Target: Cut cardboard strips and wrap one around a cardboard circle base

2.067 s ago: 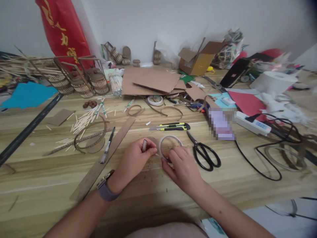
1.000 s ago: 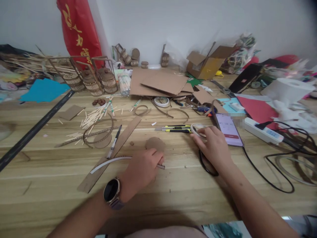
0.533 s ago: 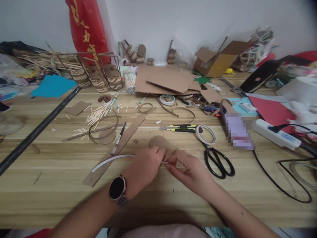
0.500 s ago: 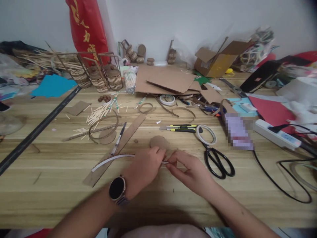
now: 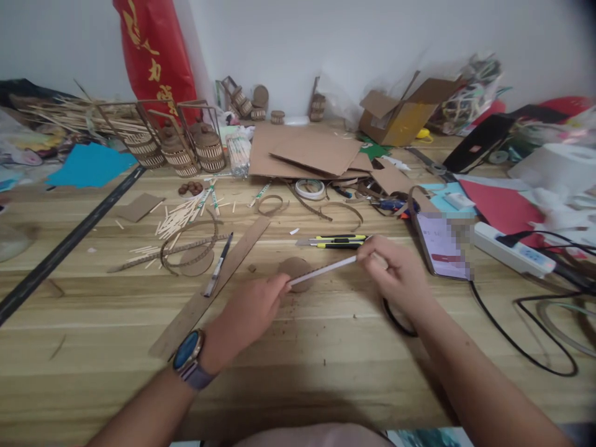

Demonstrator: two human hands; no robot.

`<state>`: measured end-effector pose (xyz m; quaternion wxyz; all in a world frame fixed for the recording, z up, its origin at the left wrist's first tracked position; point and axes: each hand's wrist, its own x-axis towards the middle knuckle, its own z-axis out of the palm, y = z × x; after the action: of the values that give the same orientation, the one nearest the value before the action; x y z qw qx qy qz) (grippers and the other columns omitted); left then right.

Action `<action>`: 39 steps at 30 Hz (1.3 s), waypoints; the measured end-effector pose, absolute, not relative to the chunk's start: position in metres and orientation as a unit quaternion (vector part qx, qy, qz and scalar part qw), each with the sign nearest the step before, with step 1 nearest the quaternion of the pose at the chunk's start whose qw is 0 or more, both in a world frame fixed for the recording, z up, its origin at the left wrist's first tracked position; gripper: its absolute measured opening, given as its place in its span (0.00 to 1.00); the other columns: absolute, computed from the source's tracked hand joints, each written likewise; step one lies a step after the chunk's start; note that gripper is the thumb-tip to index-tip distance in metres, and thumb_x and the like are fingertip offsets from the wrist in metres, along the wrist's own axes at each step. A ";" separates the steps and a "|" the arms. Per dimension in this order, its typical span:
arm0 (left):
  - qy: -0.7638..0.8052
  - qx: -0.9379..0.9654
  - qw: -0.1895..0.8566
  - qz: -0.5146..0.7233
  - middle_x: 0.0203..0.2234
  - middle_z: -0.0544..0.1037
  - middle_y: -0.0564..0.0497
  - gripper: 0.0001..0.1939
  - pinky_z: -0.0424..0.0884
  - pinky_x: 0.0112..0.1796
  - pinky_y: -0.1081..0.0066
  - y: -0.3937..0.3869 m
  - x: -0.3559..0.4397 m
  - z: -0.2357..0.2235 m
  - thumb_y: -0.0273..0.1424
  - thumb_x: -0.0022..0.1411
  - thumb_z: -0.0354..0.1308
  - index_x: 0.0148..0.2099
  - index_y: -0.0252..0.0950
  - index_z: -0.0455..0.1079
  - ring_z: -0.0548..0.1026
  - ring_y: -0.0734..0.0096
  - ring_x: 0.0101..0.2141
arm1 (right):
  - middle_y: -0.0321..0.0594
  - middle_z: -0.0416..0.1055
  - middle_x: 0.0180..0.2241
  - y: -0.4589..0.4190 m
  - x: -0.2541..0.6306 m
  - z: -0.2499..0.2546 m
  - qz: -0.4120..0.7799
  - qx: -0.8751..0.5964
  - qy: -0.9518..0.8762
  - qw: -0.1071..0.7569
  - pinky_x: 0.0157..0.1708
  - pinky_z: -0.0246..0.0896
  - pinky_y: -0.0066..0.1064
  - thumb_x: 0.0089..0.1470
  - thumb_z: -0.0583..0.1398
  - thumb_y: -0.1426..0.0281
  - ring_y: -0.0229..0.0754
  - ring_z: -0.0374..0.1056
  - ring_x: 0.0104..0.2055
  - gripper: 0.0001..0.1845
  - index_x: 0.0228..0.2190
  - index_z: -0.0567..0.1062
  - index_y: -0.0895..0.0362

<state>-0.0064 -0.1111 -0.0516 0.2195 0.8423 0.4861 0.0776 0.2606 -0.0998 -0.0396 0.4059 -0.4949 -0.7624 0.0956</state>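
A narrow cardboard strip [image 5: 323,270] with a white face is stretched between my two hands, slanting up to the right. My left hand [image 5: 255,308], with a watch on its wrist, pinches the lower end. The fingers of my right hand [image 5: 393,273] are closed on the upper end. Beneath the strip lies a round cardboard disc [image 5: 294,270], partly covered by it. Brown crumbs are scattered on the table below. Black-handled scissors [image 5: 395,318] are mostly hidden behind my right hand. Two yellow-and-black utility knives [image 5: 342,241] lie just beyond the strip.
A pen [image 5: 218,267] rests on a long cardboard piece [image 5: 186,323] at left. Matchsticks [image 5: 179,217] and curled corrugated strips [image 5: 170,248] lie behind. Small lidded baskets [image 5: 209,149] and cardboard sheets [image 5: 298,149] stand farther back. A phone [image 5: 442,245] and power strip [image 5: 512,248] are at right.
My hands have moved apart, the right one up and right, the left one slightly left. The strip, earlier trailing left past my left hand, now spans between them.
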 end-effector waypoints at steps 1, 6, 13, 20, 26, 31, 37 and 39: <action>0.499 0.834 0.224 0.075 0.36 0.80 0.44 0.15 0.67 0.36 0.67 -0.108 -0.009 -0.051 0.31 0.72 0.43 0.46 0.36 0.71 0.78 0.58 0.38 | 0.35 0.70 0.23 -0.094 0.268 -0.042 0.085 -0.524 -0.731 0.429 0.30 0.59 0.34 0.54 0.55 0.71 0.42 0.67 0.28 0.08 0.24 0.69 0.52; 0.518 0.801 0.277 0.112 0.31 0.80 0.49 0.15 0.63 0.31 0.70 -0.100 -0.016 -0.053 0.34 0.72 0.44 0.43 0.38 0.72 0.76 0.62 0.33 | 0.35 0.67 0.23 -0.085 0.290 -0.056 0.036 -0.592 -0.648 0.478 0.30 0.59 0.34 0.53 0.56 0.68 0.42 0.65 0.28 0.08 0.22 0.67 0.52; 0.497 0.774 0.362 0.153 0.28 0.77 0.51 0.17 0.65 0.31 0.71 -0.101 -0.015 -0.060 0.28 0.67 0.43 0.48 0.37 0.72 0.73 0.68 0.28 | 0.36 0.67 0.23 -0.092 0.291 -0.056 0.003 -0.611 -0.630 0.480 0.30 0.59 0.35 0.53 0.56 0.68 0.42 0.65 0.27 0.07 0.23 0.67 0.52; 0.513 0.679 0.498 0.164 0.30 0.75 0.52 0.24 0.65 0.22 0.76 -0.107 -0.007 -0.073 0.29 0.67 0.41 0.62 0.33 0.64 0.70 0.77 0.20 | 0.47 0.73 0.35 -0.093 0.292 -0.061 -0.144 -0.630 -0.626 0.437 0.42 0.62 0.46 0.57 0.57 0.67 0.53 0.69 0.41 0.04 0.34 0.71 0.54; 0.482 0.579 0.625 0.201 0.32 0.75 0.51 0.26 0.67 0.20 0.77 -0.114 0.006 -0.080 0.30 0.68 0.43 0.67 0.33 0.56 0.71 0.79 0.18 | 0.44 0.77 0.41 -0.124 0.232 -0.059 -0.212 -0.447 -0.795 0.350 0.59 0.45 0.52 0.57 0.59 0.74 0.51 0.69 0.50 0.13 0.44 0.72 0.53; 0.405 0.560 0.685 0.230 0.23 0.73 0.55 0.26 0.70 0.22 0.76 -0.118 0.008 -0.080 0.33 0.68 0.48 0.66 0.33 0.57 0.73 0.75 0.19 | 0.41 0.79 0.48 -0.140 0.192 -0.068 -0.204 -0.419 -0.847 0.256 0.65 0.15 0.54 0.64 0.58 0.68 0.50 0.65 0.59 0.09 0.44 0.75 0.54; 0.395 0.559 0.681 0.259 0.46 0.78 0.43 0.27 0.77 0.38 0.66 -0.120 0.006 -0.081 0.29 0.66 0.53 0.67 0.40 0.59 0.80 0.64 0.40 | 0.44 0.78 0.49 -0.141 0.187 -0.078 -0.212 -0.403 -0.857 0.240 0.65 0.12 0.57 0.67 0.49 0.73 0.47 0.65 0.60 0.16 0.42 0.77 0.58; 0.372 0.569 0.679 0.277 0.54 0.75 0.42 0.28 0.75 0.45 0.64 -0.120 0.006 -0.081 0.28 0.65 0.55 0.66 0.41 0.60 0.77 0.60 0.49 | 0.45 0.78 0.50 -0.143 0.189 -0.078 -0.211 -0.397 -0.859 0.246 0.66 0.13 0.57 0.67 0.49 0.73 0.47 0.65 0.60 0.16 0.44 0.76 0.58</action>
<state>0.0062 -0.1202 -0.0814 0.6791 0.5690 0.3718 0.2773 0.1891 -0.1430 -0.0775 0.2463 -0.3966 -0.8588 -0.2110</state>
